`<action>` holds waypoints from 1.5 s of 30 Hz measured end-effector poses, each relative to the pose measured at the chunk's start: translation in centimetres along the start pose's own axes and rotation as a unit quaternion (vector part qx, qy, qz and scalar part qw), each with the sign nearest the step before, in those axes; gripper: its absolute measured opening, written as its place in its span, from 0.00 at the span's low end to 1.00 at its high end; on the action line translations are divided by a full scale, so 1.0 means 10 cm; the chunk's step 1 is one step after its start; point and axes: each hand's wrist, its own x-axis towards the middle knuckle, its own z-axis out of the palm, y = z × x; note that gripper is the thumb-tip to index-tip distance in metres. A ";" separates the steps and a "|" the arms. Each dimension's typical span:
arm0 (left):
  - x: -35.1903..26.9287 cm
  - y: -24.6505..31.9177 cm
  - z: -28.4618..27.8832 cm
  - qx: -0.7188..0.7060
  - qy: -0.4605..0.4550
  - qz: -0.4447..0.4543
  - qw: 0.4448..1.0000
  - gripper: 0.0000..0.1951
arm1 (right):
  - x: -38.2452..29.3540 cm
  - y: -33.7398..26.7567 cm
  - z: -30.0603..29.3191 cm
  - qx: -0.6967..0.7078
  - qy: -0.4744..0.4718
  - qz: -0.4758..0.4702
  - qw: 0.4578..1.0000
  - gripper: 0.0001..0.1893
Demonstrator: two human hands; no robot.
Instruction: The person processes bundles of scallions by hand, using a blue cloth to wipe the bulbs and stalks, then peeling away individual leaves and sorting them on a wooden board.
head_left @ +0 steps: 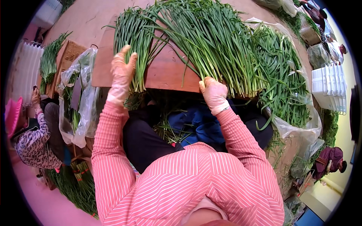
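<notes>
Long green garlic chives (217, 42) are spread in a thick layer over a reddish-brown wooden board (172, 73), their pale stem ends towards me. My right hand (214, 93), in a thin whitish glove, is closed around some stem ends at the board's near edge. A smaller bunch of chives (142, 48) lies apart on the left of the board. Beside its left edge is my left hand (122, 75), also gloved, with thumb and fingers apart and nothing gripped. Bare wood shows between the two groups, crossed by a few stray leaves.
On the right, a clear plastic sheet (314, 121) holds a big heap of loose chives (282, 76). White plastic baskets (329, 87) are stacked beyond it. To the left are a plastic bag (84, 121), a brown crate (70, 56) and a seated person (36, 144). Cut leaves litter the ground below the board.
</notes>
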 end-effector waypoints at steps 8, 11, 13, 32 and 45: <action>-1.07 0.90 0.57 -0.439 -0.352 -0.399 0.724 0.20 | -0.46 -0.60 -0.36 0.152 -0.098 -0.031 0.983 0.15; -1.14 0.65 0.79 -0.508 -0.358 -0.434 0.652 0.18 | -0.39 -0.49 -0.41 0.203 -0.026 -0.004 0.979 0.16; -1.10 0.93 0.64 -0.513 -0.315 -0.475 0.642 0.19 | -0.16 -0.28 -0.46 0.078 0.013 0.025 0.997 0.17; -1.10 1.02 0.58 -0.442 -0.331 -0.342 0.761 0.19 | -0.36 -0.36 -0.25 0.635 -0.230 0.289 0.679 0.12; -0.93 0.93 0.45 -0.569 -0.171 -0.430 0.679 0.20 | -0.07 -0.25 -0.26 0.054 -0.069 0.016 0.996 0.17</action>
